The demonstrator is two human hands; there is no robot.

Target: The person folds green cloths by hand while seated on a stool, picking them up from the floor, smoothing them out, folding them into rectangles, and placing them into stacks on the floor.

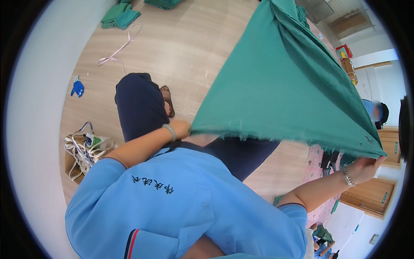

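A large green cloth [265, 87] with a frayed edge is stretched out in front of me, its far end rising to the top of the view. My left hand [181, 129], a bangle on its wrist, is closed on the cloth's near left corner, beside my knee. At the right, my right hand [367, 168], with a metal bracelet, pinches the other near corner. The frayed edge runs between the two hands over my lap. Small dark marks show on the cloth near the right corner.
Folded green cloths [119, 16] lie on the floor at top left, near a pale strap [118, 51]. A blue glove [77, 88] and a bag with white straps [85, 149] are by the wall. Other people [376, 111] are at the right, near wooden doors and a pink patterned mat [313, 165].
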